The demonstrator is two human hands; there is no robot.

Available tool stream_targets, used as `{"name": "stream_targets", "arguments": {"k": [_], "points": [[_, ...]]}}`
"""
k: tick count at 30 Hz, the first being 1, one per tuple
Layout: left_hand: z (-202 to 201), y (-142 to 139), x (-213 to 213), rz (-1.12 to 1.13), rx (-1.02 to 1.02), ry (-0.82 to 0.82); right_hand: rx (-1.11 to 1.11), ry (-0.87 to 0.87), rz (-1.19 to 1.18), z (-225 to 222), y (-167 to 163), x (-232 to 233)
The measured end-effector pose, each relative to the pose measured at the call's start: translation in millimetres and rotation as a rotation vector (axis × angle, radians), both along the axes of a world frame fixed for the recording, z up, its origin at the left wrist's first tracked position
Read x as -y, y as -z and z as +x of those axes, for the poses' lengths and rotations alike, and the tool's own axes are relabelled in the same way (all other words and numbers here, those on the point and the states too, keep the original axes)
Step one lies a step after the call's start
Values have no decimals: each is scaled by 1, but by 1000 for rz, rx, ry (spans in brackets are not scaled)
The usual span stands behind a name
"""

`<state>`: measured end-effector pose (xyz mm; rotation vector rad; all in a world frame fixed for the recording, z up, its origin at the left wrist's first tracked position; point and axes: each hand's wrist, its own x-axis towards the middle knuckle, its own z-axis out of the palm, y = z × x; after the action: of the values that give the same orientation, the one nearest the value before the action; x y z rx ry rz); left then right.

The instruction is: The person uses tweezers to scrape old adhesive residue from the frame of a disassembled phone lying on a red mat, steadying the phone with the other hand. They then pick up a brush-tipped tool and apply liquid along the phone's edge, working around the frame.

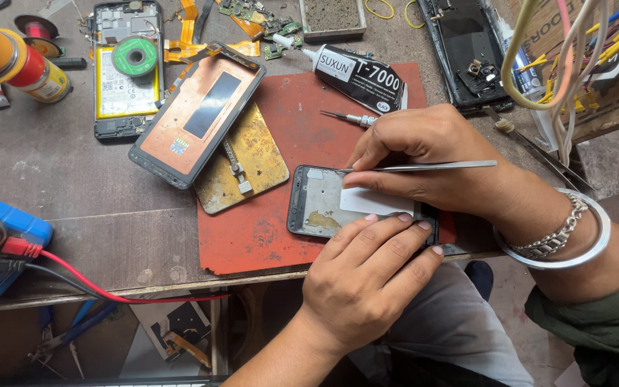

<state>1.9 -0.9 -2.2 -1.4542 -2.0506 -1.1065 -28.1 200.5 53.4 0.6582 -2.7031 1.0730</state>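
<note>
Pinched between thumb and fingers of the right hand [424, 154], a pair of metal tweezers [424, 167] lies nearly level, its tips on the far edge of the phone frame [324, 204], while the left hand [367, 276] presses down with fingers closed together on the frame's near right corner. That frame sits on a red work mat [266, 229], close to the table's near edge [145, 287]. Far left stand a yellow spool and can [16, 64], and nearer, at the left edge, a blue meter [8, 229] with a red lead [94, 283] trailing along the table's near edge. Farther back lies an opened phone with its battery [127, 72] and a green solder-wick reel [135, 56] on it. A copper-backed screen panel [198, 115] rests tilted over a brass-coloured holder plate [241, 161], just left of the frame. Beyond the right hand lie a small screwdriver [349, 117] and a black glue tube [356, 74], both near the knuckles. Another dark phone shell [463, 50] lies far right, beside a bundle of coloured wires [574, 64]. Bare mat shows left of and nearer than the frame.
</note>
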Motion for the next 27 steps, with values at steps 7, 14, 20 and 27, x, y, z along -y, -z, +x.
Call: {"name": "stream_targets", "arguments": {"k": [7,14,20,27], "points": [[0,0,0,5,2,4,30,-36,-74,-1,0,-1],[0,0,0,5,5,5,84,116,-197,5,-2,2],[0,0,0,2,4,5,81,164,-175,6,-4,1],[0,-1,-1,11,-3,-1,105,153,-303,7,1,-4]]}}
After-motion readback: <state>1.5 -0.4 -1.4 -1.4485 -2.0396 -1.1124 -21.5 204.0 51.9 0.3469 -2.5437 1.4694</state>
